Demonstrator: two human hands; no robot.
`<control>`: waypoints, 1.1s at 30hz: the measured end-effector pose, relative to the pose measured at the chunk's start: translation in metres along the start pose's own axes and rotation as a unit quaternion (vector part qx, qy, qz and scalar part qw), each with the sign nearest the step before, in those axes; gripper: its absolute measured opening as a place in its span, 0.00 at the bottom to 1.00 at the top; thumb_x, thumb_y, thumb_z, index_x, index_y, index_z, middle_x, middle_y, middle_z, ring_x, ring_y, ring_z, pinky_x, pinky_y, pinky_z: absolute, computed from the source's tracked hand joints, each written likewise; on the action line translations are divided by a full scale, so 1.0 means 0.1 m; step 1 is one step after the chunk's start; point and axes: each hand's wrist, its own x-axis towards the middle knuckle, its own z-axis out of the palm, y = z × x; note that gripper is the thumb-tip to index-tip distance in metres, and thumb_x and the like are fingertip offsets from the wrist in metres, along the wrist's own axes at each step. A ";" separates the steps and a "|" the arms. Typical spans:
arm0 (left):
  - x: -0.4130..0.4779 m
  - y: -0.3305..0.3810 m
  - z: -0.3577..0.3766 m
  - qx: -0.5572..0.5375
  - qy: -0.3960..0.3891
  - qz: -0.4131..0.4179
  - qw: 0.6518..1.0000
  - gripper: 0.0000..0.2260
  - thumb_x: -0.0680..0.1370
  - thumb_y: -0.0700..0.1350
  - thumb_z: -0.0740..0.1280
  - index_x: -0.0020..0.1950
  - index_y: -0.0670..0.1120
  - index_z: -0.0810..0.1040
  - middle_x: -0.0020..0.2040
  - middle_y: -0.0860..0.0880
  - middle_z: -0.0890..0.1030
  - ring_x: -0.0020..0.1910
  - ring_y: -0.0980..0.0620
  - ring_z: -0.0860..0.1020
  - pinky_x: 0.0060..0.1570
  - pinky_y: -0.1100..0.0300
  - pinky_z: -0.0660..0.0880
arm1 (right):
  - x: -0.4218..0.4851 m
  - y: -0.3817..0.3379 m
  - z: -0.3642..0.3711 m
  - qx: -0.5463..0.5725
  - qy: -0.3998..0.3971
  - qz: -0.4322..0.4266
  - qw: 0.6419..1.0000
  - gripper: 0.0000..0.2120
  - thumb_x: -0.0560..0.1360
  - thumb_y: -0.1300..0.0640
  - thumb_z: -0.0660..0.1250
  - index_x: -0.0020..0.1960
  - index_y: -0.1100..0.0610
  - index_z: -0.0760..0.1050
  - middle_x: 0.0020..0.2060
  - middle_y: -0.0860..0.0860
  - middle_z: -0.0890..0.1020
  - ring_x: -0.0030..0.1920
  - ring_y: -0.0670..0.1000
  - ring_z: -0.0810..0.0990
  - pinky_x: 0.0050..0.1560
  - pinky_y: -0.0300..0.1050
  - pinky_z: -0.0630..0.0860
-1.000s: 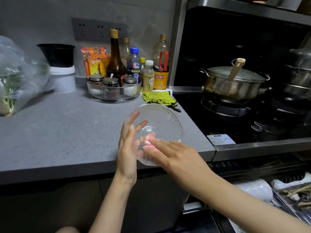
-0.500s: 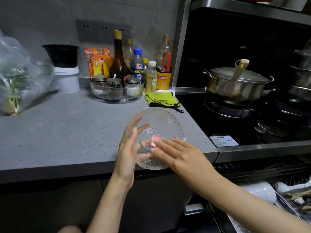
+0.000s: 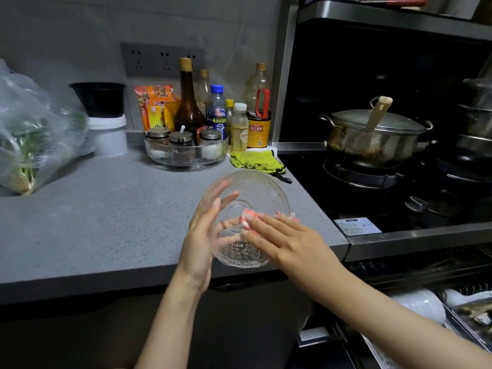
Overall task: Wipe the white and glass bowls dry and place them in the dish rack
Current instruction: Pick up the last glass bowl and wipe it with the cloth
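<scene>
Surface: a grey speckled countertop (image 3: 106, 222) against a grey wall, with a black hob (image 3: 372, 198) adjoining it at 3 o'clock.
Glass bowl: the glass bowl (image 3: 255, 187) is near the middle of the view, tilted up on its side above the counter's front edge, its opening turned towards the camera.
Left hand: the left hand (image 3: 202, 235) holds the bowl at its 9 o'clock side, with straight, spread fingers behind the glass and the thumb seemingly on the inner face.
Right hand: the right hand (image 3: 290, 241) lies flat inside the bowl, fingers extended and pressing a small pink-and-white thing (image 3: 246, 218) near the base; I cannot tell what it is.
White bowl: a white bowl (image 3: 423, 307) sits in the pull-out rack (image 3: 474, 288) at 4 o'clock.
Behind: a yellow-green cloth (image 3: 253, 161) lies at 12 o'clock of the glass bowl, a lidded steel pot (image 3: 372, 139) at 2 o'clock, and a bag of greens (image 3: 32, 137) at 9 o'clock.
</scene>
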 end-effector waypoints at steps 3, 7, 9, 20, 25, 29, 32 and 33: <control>-0.05 -0.08 0.17 -0.032 0.041 0.036 0.998 0.20 0.77 0.50 0.63 0.69 0.59 0.70 0.66 0.56 0.77 0.63 0.50 0.77 0.59 0.52 0.74 | 0.13 -0.15 -0.07 0.082 0.043 0.054 0.994 0.21 0.71 0.60 0.56 0.58 0.55 0.82 0.61 0.54 0.80 0.52 0.51 0.84 0.45 0.44 0.81; -0.06 -0.13 0.26 -0.036 0.066 0.044 0.996 0.15 0.79 0.54 0.60 0.65 0.61 0.73 0.64 0.53 0.78 0.57 0.49 0.81 0.54 0.54 0.77 | 0.18 -0.34 -0.09 0.133 0.062 0.077 0.986 0.23 0.67 0.62 0.65 0.62 0.55 0.80 0.62 0.53 0.80 0.47 0.48 0.83 0.38 0.38 0.75; -0.01 -0.04 0.12 -0.008 0.049 0.040 0.998 0.15 0.79 0.53 0.59 0.66 0.57 0.73 0.63 0.51 0.79 0.58 0.48 0.80 0.52 0.55 0.79 | 0.08 -0.20 -0.03 0.092 0.040 0.026 0.995 0.21 0.71 0.59 0.64 0.64 0.56 0.78 0.64 0.54 0.78 0.57 0.51 0.81 0.55 0.41 0.72; -0.11 -0.18 0.36 -0.053 0.066 0.002 0.996 0.19 0.76 0.52 0.64 0.67 0.62 0.70 0.66 0.59 0.76 0.59 0.48 0.80 0.58 0.51 0.74 | 0.18 -0.31 -0.07 0.174 0.031 0.104 0.979 0.24 0.69 0.60 0.55 0.61 0.55 0.79 0.59 0.50 0.82 0.39 0.51 0.84 0.26 0.38 0.74; -0.02 -0.05 0.11 -0.019 0.030 -0.019 0.999 0.21 0.75 0.57 0.54 0.66 0.59 0.72 0.64 0.55 0.78 0.60 0.48 0.80 0.55 0.47 0.76 | 0.01 -0.02 0.03 0.063 0.002 0.007 0.998 0.21 0.73 0.58 0.58 0.63 0.54 0.78 0.64 0.53 0.78 0.60 0.51 0.80 0.59 0.47 0.76; 0.00 -0.03 0.08 -0.020 0.015 -0.013 1.000 0.21 0.76 0.54 0.59 0.70 0.56 0.70 0.65 0.55 0.77 0.58 0.49 0.81 0.50 0.51 0.79 | 0.03 0.04 -0.05 0.011 0.017 0.008 1.000 0.23 0.70 0.57 0.55 0.57 0.53 0.82 0.59 0.52 0.82 0.56 0.50 0.82 0.58 0.44 0.74; -0.07 -0.15 0.27 -0.058 0.056 0.010 0.997 0.22 0.75 0.50 0.62 0.70 0.57 0.70 0.65 0.57 0.77 0.59 0.49 0.80 0.52 0.57 0.77 | 0.15 -0.21 -0.12 0.115 0.035 0.068 0.990 0.21 0.68 0.59 0.57 0.57 0.53 0.82 0.56 0.49 0.83 0.41 0.49 0.85 0.32 0.37 0.75; -0.09 -0.18 0.33 -0.058 0.063 0.011 0.996 0.21 0.75 0.50 0.61 0.69 0.59 0.70 0.64 0.58 0.78 0.58 0.49 0.81 0.50 0.59 0.77 | 0.19 -0.28 -0.12 0.150 0.038 0.089 0.984 0.22 0.68 0.60 0.59 0.58 0.53 0.81 0.56 0.48 0.83 0.37 0.49 0.84 0.27 0.36 0.70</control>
